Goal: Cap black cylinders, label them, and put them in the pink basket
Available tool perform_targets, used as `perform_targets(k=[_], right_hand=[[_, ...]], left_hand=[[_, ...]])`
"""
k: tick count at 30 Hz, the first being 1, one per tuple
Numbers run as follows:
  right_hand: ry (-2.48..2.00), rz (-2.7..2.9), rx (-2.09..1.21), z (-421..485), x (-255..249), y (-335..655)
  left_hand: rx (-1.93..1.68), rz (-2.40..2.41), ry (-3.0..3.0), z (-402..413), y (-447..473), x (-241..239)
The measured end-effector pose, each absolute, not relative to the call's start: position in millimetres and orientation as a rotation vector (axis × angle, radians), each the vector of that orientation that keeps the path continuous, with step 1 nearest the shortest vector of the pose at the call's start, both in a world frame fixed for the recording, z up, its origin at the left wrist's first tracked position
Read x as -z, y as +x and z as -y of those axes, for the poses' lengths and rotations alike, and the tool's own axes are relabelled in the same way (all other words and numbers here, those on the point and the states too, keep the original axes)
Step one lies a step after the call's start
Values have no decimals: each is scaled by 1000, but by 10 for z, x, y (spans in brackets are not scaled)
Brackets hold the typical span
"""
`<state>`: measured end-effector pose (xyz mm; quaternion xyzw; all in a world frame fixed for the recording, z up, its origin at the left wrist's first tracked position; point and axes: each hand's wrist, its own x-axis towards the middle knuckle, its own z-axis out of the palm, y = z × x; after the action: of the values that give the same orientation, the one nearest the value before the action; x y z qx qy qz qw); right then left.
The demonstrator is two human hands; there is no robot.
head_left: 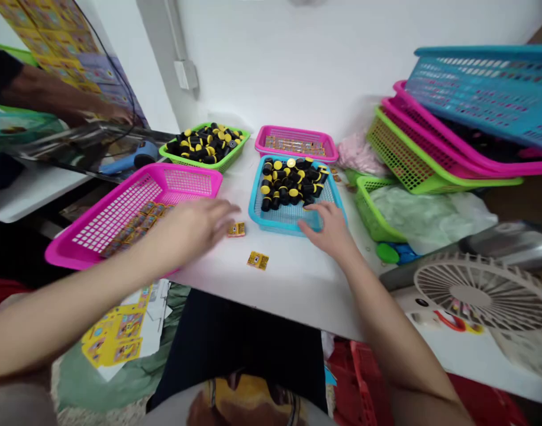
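Note:
My left hand (202, 225) hovers over the table's near left, beside the pink basket (184, 177), with its fingers loosely stretched and slightly blurred. A small yellow printed packet (236, 229) lies just beyond its fingertips. Another yellow printed piece (257, 260) lies flat on the white table (297, 278). My right hand (331, 231) is over the front right of the blue basket (271, 225), thumb and fingers apart. Black cylinders with yellow ends (293, 180) fill the back of that basket, close to the fingertips. Similar printed packets (142, 222) lie in the pink basket.
A green basket (235, 155) heaped with black-and-yellow cylinders stands at the back left. Behind the blue one is a second pink basket (297, 133) with wrapped strips. Stacked baskets (475, 100) and a fan (479, 293) crowd the right. Another person's arm (53, 94) reaches in at left.

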<state>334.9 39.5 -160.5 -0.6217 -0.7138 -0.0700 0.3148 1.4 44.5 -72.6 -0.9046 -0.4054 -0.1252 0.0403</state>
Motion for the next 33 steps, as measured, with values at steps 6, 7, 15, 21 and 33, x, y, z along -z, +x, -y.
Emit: perform_targets(k=[6, 7, 15, 21, 33], right_hand=[[-2128, 2225, 259, -373, 1576, 3174], [-2142, 2205, 300, -370, 1600, 3159], [-2100, 2173, 409, -292, 1803, 3180], [-1991, 2201, 404, -78, 1978, 3118], [-1990, 2194, 381, -94, 1954, 3116]], left_hand=[[263, 1037, -2987, 93, 417, 1844], [250, 1054, -2976, 72, 464, 2001], [304, 1092, -3022, 11, 493, 2284], [398, 1091, -2962, 39, 510, 2360], [367, 1096, -3011, 14, 488, 2329]])
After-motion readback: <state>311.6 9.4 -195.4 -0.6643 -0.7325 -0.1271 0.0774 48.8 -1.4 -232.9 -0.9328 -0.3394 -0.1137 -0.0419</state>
